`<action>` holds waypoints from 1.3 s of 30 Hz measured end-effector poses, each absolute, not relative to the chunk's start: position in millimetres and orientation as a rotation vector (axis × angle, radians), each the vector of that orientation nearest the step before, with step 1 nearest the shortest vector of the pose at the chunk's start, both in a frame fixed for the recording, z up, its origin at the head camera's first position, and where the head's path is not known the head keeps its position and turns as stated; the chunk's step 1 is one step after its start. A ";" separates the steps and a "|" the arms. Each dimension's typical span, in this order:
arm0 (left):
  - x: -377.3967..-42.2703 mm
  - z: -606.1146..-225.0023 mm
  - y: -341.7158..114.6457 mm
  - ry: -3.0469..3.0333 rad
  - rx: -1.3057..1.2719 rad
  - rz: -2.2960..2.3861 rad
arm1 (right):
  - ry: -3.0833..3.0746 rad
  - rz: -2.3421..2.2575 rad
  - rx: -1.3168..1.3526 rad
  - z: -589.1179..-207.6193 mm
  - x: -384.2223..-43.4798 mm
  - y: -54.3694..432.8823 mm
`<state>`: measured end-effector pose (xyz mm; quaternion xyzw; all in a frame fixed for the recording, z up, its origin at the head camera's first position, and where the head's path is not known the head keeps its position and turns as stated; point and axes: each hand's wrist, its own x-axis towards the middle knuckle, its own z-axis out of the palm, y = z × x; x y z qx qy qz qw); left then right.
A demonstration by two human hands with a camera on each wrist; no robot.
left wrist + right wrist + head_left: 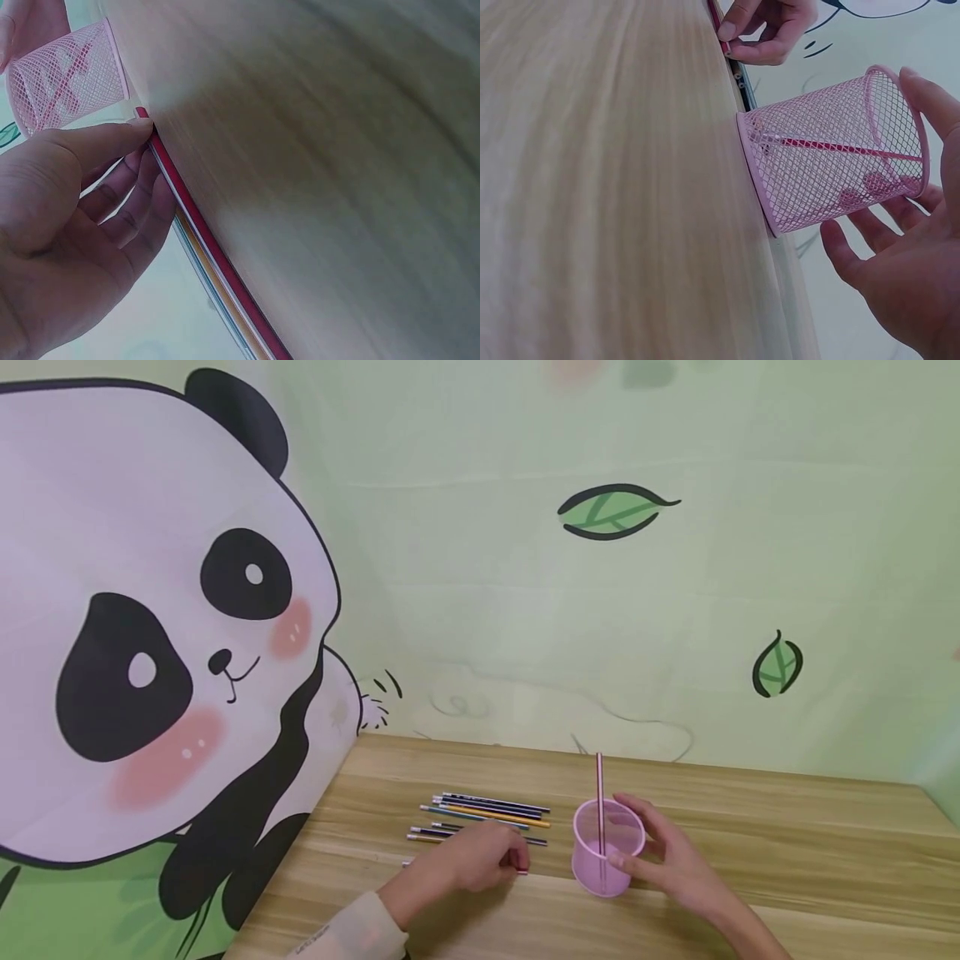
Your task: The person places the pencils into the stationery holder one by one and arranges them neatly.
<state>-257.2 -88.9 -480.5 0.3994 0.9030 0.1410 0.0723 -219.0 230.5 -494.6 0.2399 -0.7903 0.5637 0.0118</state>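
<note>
My left hand (480, 856) pinches the end of a red pencil (216, 244) between thumb and fingers, low over the table. In the head view that hand covers most of this pencil. A pink mesh pencil holder (600, 878) stands upright on the table to its right. One red-striped pencil (600, 789) leans inside the holder, its upper end above the rim. With the thumb on one side and the fingers on the other, my right hand (682, 867) holds the holder near its rim, as the right wrist view (904, 262) also shows.
Several pencils, among them a yellow pencil (517, 819), lie roughly parallel on the wooden table (750, 827), beyond and beside my left hand. Behind the table hangs a pale green backdrop (480, 568) printed with a panda (247, 468) and leaves.
</note>
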 end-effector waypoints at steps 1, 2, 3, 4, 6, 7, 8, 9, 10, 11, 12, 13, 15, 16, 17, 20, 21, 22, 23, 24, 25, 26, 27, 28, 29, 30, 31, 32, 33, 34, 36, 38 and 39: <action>-257.4 -480.7 -88.8 2.715 1.201 0.423 | -2.466 1.752 0.754 -494.2 -219.1 230.4; -257.7 -480.8 -88.7 2.717 1.202 0.424 | -2.472 1.754 0.746 -493.6 -218.9 230.4; -258.0 -481.0 -88.6 2.719 1.202 0.426 | -2.475 1.750 0.750 -493.1 -218.9 230.4; -258.3 -481.2 -88.5 2.721 1.205 0.426 | -2.476 1.742 0.758 -492.4 -218.8 230.2; -258.9 -481.4 -88.2 2.721 1.204 0.424 | -2.481 1.737 0.757 -491.4 -218.3 229.4; -259.1 -481.7 -88.0 2.720 1.204 0.426 | -2.483 1.736 0.762 -491.3 -217.9 229.2; -259.3 -481.7 -87.8 2.720 1.205 0.425 | -2.486 1.737 0.762 -491.2 -217.4 229.0; -259.4 -481.8 -87.7 2.719 1.207 0.424 | -2.488 1.736 0.766 -491.3 -216.9 228.8; -259.2 -481.9 -87.5 2.718 1.208 0.422 | -2.490 1.741 0.762 -491.5 -216.1 228.8; -259.1 -482.1 -87.4 2.713 1.202 0.427 | -2.494 1.746 0.760 -491.9 -215.3 228.8; -258.8 -482.2 -87.4 2.708 1.195 0.435 | -2.499 1.747 0.758 -492.7 -214.7 228.9; -258.5 -482.2 -87.3 2.702 1.187 0.442 | -2.502 1.746 0.757 -493.4 -214.4 229.1; -258.2 -482.3 -87.0 2.696 1.174 0.447 | -2.508 1.752 0.752 -495.0 -214.2 230.2; -258.0 -482.5 -86.7 2.694 1.167 0.446 | -2.508 1.751 0.753 -495.8 -214.4 230.8; -258.0 -482.7 -86.2 2.694 1.164 0.443 | -2.509 1.744 0.760 -496.2 -214.5 231.5; -257.5 -482.9 -84.4 2.711 1.171 0.405 | -2.496 1.735 0.780 -496.4 -215.7 232.9; -257.0 -482.7 -84.0 2.718 1.172 0.389 | -2.494 1.728 0.789 -496.2 -216.1 233.1; -256.5 -482.4 -83.7 2.720 1.174 0.378 | -2.489 1.724 0.797 -495.8 -216.6 232.9; -255.9 -482.2 -83.6 2.718 1.174 0.374 | -2.490 1.722 0.804 -495.5 -217.2 232.6; -255.2 -481.9 -83.8 2.714 1.178 0.369 | -2.490 1.724 0.807 -495.4 -217.7 232.1; -254.9 -481.0 -84.1 2.712 1.184 0.368 | -2.493 1.725 0.813 -495.1 -218.6 231.5; -255.0 -479.9 -84.5 2.704 1.196 0.377 | -2.496 1.728 0.813 -494.7 -219.2 230.9; -254.6 -478.0 -84.9 2.700 1.209 0.389 | -2.498 1.725 0.818 -494.4 -219.7 230.5; -254.6 -476.0 -85.3 2.697 1.226 0.411 | -2.499 1.730 0.815 -494.1 -220.1 230.0; -254.8 -473.5 -85.4 2.694 1.247 0.438 | -2.499 1.736 0.814 -493.7 -220.3 229.7; -255.2 -470.2 -85.5 2.694 1.271 0.468 | -2.496 1.741 0.815 -493.6 -220.3 229.6; -255.4 -466.1 -85.4 2.686 1.282 0.521 | -2.496 1.737 0.817 -493.3 -220.2 229.6; -255.9 -461.7 -85.0 2.676 1.296 0.581 | -2.496 1.733 0.818 -493.2 -220.0 229.7; -256.2 -456.9 -84.7 2.660 1.302 0.646 | -2.494 1.732 0.818 -493.3 -219.8 229.9; -256.5 -452.0 -84.5 2.638 1.300 0.720 | -2.496 1.735 0.809 -493.4 -219.4 230.2; -256.4 -440.0 -83.9 2.580 1.266 0.868 | -2.496 1.731 0.809 -493.4 -218.8 230.9; -255.4 -427.3 -82.9 2.525 1.220 1.016 | -2.492 1.727 0.813 -492.7 -218.2 231.4; -254.7 -420.8 -82.3 2.500 1.195 1.083 | -2.488 1.726 0.814 -492.1 -217.8 231.6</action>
